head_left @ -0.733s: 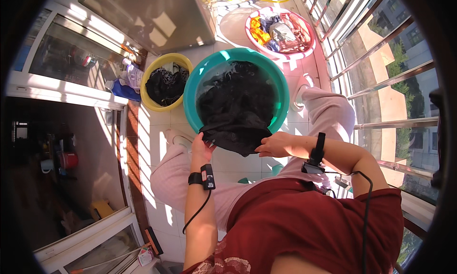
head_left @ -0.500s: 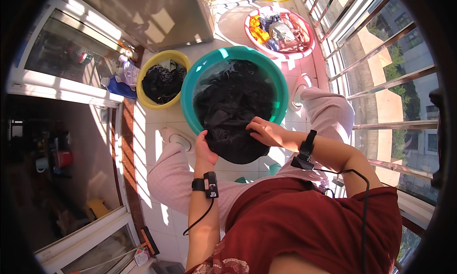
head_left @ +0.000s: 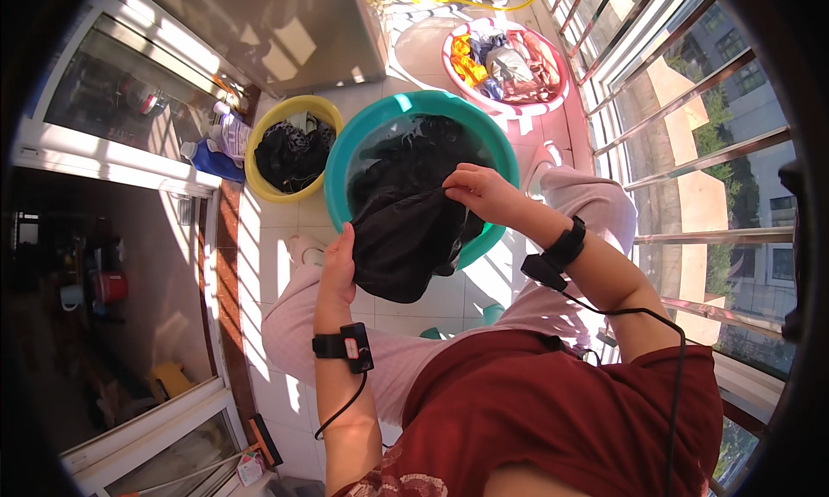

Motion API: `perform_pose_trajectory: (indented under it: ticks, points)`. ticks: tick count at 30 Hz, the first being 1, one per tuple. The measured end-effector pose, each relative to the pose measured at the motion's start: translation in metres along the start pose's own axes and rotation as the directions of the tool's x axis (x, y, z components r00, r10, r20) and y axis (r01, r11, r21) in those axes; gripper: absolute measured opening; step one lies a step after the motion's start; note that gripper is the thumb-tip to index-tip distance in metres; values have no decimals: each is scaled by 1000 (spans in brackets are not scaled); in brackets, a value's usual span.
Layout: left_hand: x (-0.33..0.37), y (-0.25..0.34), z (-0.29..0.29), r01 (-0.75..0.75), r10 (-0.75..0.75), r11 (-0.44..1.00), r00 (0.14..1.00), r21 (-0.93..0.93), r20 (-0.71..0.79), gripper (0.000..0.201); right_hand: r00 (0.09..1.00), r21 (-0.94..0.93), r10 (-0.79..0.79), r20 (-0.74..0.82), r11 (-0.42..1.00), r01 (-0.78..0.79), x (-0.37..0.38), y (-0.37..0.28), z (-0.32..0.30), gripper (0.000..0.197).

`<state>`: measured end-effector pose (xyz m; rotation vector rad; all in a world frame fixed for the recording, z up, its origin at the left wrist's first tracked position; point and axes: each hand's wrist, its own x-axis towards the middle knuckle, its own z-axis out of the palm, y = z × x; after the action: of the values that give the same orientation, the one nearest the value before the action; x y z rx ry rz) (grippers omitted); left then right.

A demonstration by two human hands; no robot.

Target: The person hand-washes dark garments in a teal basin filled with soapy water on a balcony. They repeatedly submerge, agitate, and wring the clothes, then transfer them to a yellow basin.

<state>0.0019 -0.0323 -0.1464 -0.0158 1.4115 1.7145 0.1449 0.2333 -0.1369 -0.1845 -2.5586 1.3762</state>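
Observation:
A black garment (head_left: 399, 251) is stretched between my two hands over the near rim of a teal basin (head_left: 338, 164). At its left edge my left hand (head_left: 340, 257) is closed on the cloth, with the fingers partly hidden behind it. My right hand (head_left: 480, 192) pinches the upper right edge of the same garment between thumb and fingertips. The lower part of the cloth hangs down outside the basin's near side. More dark wet cloth (head_left: 423, 143) lies in the water inside the basin. What kind of garment it is I cannot tell.
Left of the teal basin stands a yellow basin (head_left: 259, 179) with dark clothes. A pink basin (head_left: 456, 75) of mixed clothes sits at the far right. Blue and purple bottles (head_left: 214, 158) stand by the door frame. Metal window bars (head_left: 712, 232) line the right side.
My hands have moved apart. The right one has lifted its edge of the black garment up and the left has shifted left, so the cloth is now spread between them.

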Motion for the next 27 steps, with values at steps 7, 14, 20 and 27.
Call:
perform_pose_trajectory:
  ticks: [7,14,20,27]
  points:
    - [11,9,5,-171,171,985,980,-8,103,25,996,-50,-91,-22,995,90,-9,-20,-36,10]
    - [-8,-21,27,-202,212,977,948,-69,238,37,991,-297,-12,137,953,52,-32,-1,-14,31]
    - [-21,-38,49,-179,131,974,946,141,297,45,950,-251,-210,231,931,266,-32,-18,38,31]
    - [-28,-59,33,-505,482,527,840,683,250,45,971,-217,-198,135,950,224,-53,-35,49,23]
